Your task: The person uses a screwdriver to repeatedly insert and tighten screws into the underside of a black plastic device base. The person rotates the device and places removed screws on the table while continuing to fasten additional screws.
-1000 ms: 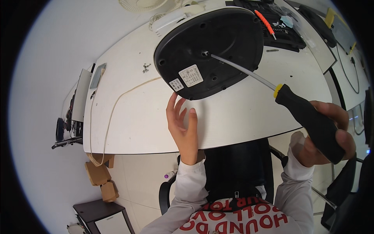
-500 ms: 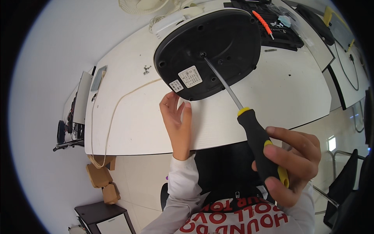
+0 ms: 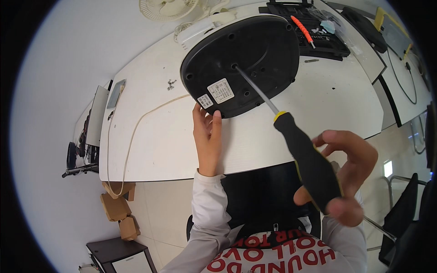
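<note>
A black oval appliance base (image 3: 273,45) with a white rim stands tilted on the table, its underside facing me. Two white labels and several screw holes show on it. My left hand (image 3: 208,141) grips its lower left edge, fingers behind and thumb in front. With its tip in the hole near the middle of the base, a screwdriver (image 3: 309,161) slants down toward me; its handle is black and yellow. My right hand (image 3: 350,168) holds that handle loosely between the fingers and the thumb at its butt end, and is partly blurred.
Small screws (image 3: 171,84) lie left of the base beside a pale cord (image 3: 136,123). At the back are a cream fan guard (image 3: 168,8) and an open black tool case (image 3: 327,48) with an orange-handled screwdriver (image 3: 302,31). A metal bit (image 3: 312,60) lies near the case.
My left thumb has moved up onto the base's edge. My right fingers have shifted around the screwdriver handle, which has turned and tilted a little. The base has shifted slightly.
</note>
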`<state>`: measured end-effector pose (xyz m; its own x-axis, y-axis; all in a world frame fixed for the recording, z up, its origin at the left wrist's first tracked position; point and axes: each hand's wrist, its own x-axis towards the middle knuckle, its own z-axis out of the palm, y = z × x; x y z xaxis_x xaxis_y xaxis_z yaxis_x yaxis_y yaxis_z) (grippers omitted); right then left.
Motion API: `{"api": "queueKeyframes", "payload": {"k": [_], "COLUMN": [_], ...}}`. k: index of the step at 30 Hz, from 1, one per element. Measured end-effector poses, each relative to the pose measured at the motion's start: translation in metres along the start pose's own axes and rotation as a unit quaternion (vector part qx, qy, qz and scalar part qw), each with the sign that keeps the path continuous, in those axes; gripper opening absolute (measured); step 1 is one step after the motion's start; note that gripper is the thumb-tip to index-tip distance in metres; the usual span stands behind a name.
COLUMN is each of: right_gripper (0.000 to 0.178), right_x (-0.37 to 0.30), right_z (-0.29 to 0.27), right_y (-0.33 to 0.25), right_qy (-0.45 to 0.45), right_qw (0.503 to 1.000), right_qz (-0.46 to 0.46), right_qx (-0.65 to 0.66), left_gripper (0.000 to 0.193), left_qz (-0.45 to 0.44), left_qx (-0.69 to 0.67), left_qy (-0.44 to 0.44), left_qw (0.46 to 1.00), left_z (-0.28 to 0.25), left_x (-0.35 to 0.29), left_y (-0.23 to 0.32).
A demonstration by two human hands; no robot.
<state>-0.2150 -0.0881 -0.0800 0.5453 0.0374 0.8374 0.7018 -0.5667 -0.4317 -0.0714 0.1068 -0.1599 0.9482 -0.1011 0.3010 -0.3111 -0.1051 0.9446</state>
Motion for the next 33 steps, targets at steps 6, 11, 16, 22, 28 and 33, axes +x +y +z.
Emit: {"api": "queueKeyframes", "payload": {"k": [6,11,16,22,28,33], "right_gripper": [0.036,0.054,0.040,0.043,0.027,0.015], "right_x": [0.005,0.003,0.001,0.003,0.008,0.001], "right_z": [0.003,0.003,0.005,0.016,0.007,0.000], "right_y": [0.011,0.007,0.018,0.007,-0.003,-0.009], "right_qy": [-0.042,0.000,0.080,0.109,0.066,0.018], "right_qw": [0.982,0.985,0.984,0.980,0.972,0.980], "right_qz": [-0.157,-0.101,-0.109,-0.106,-0.193,-0.167], "right_qx": [-0.093,-0.138,-0.115,-0.126,-0.112,-0.104], "left_gripper": [0.048,0.047,0.055,0.023,0.017,0.032], "left_qz": [0.025,0.201,0.475,0.508,0.384,0.477], "left_qx": [0.022,0.213,0.253,0.122,0.277,0.229], "left_qy": [0.033,0.213,0.096,-0.015,0.003,0.017], "left_qw": [0.999,0.932,0.838,0.853,0.881,0.848], "left_z": [0.000,0.005,0.033,0.039,0.034,0.037], "left_x": [-0.006,-0.027,-0.052,-0.046,-0.071,-0.061], "left_y": [-0.006,0.019,0.062,0.089,0.103,0.076]}}
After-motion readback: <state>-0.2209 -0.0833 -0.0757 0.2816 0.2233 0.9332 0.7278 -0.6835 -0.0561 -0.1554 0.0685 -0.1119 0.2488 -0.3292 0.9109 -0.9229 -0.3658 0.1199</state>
